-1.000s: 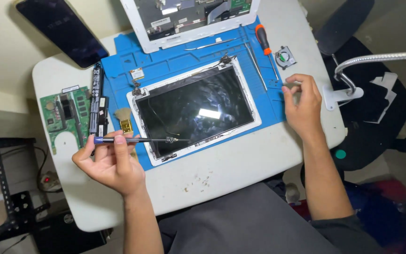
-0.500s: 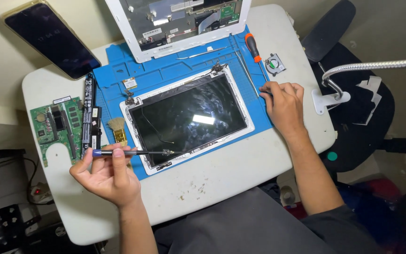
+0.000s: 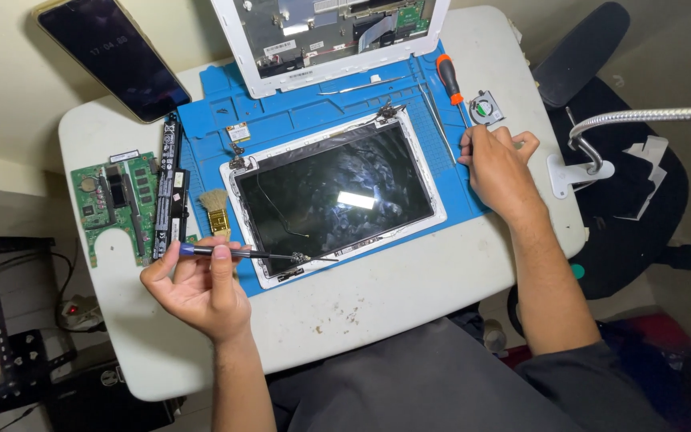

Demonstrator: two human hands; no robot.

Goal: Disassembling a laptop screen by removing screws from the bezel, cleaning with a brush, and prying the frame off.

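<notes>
Two hands work: left hand (image 3: 197, 292) pinches a screwdriver (image 3: 257, 254) at the screen panel's (image 3: 337, 196) lower-left corner; right hand (image 3: 499, 164), fingers curled, empty, steadies the mat's (image 3: 297, 116) right edge; keep the tip level, I'd judge.

Single head-worn view, looking almost straight down from above the seated person onto the table (image 3: 409, 308). The blue work mat (image 3: 297, 120) sits just above the frame's centre, moderately near; both forearms enter from the lower edge below the mat. The floor shows to either side of the table.
</notes>
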